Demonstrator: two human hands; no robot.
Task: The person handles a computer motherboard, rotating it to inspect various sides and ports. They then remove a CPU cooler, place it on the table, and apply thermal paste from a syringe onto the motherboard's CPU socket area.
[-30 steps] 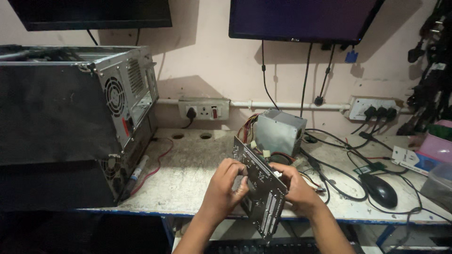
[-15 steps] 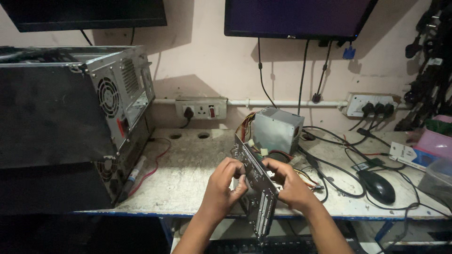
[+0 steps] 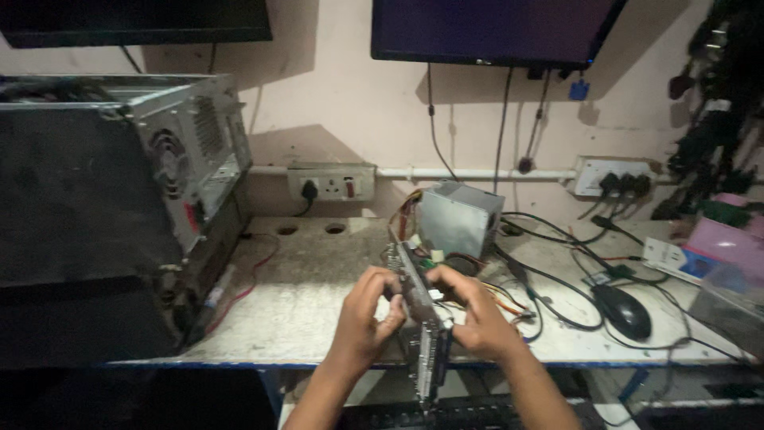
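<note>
circuit board point(image 3: 419, 318) on edge, between left hand point(image 3: 364, 317), right hand point(image 3: 475, 315)

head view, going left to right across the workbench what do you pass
Dark grey metal computer case → left hand → green circuit board held on edge → right hand → black computer mouse → pink box at the right edge.

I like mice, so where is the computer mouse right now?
In the head view, the black mouse sits on the worktable to the right of the right hand, among loose cables.
</note>
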